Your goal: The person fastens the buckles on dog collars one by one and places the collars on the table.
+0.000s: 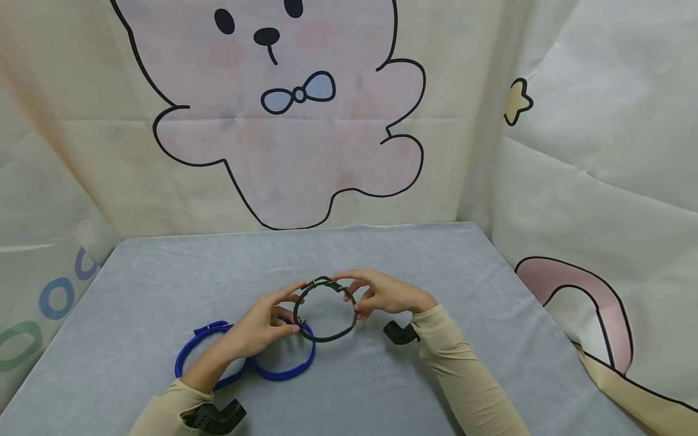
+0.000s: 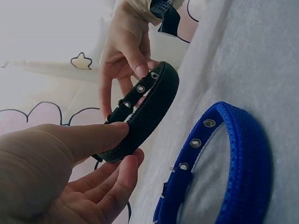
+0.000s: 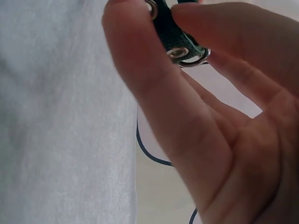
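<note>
Both hands hold a dark green collar (image 1: 327, 339) up above the table, its strap closed into a ring. The left hand (image 1: 262, 322) pinches its left side between thumb and fingers. At the opposite side the right hand (image 1: 388, 293) grips it with thumb and fingertips. Metal eyelets and part of a buckle show on the green strap (image 2: 154, 114) in the left wrist view. Beneath and beside the left hand lie two blue collars, one further left (image 1: 185, 354) and one (image 1: 283, 374) nearer the middle. The left forearm partly hides the left blue collar.
A grey cloth covers the table (image 1: 436, 254). Behind it hangs a curtain (image 1: 349, 151) printed with a cartoon bear, and a printed side curtain (image 1: 600, 169) stands at the right. Black camera mounts sit on the left wrist (image 1: 215, 418) and right wrist (image 1: 400, 333).
</note>
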A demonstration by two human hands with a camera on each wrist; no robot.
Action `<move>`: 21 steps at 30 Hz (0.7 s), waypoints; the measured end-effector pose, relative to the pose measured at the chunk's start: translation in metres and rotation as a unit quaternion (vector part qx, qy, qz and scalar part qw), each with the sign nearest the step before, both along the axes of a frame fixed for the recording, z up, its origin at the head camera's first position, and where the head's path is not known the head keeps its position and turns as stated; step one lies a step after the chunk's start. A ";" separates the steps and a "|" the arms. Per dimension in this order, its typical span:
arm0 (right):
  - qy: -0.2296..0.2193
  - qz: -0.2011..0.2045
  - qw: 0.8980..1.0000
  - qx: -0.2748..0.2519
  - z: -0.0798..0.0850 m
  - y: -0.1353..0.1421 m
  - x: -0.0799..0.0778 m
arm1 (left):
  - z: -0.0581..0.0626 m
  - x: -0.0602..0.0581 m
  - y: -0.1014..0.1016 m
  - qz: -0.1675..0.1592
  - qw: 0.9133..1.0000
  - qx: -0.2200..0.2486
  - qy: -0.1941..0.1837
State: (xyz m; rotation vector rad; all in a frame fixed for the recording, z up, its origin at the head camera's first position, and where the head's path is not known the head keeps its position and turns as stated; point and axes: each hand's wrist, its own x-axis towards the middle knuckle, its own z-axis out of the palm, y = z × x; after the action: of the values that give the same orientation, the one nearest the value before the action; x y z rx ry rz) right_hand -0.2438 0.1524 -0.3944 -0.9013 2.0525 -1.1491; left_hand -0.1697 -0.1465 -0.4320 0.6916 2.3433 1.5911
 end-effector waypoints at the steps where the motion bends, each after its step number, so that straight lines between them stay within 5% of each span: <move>1: 0.002 0.001 1.000 0.003 0.000 0.001 0.000 | 0.000 0.000 0.001 -0.001 1.000 -0.001 -0.002; 21: -0.016 0.026 0.999 0.043 0.000 0.008 -0.003 | -0.010 0.003 0.013 0.015 0.999 -0.030 0.025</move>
State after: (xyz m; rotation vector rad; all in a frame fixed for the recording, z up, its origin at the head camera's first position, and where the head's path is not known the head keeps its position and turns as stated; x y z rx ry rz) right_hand -0.2467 0.1602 -0.3944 -0.8835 2.0240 -1.0334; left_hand -0.1668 -0.1337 -0.4415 0.6933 2.4382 1.5246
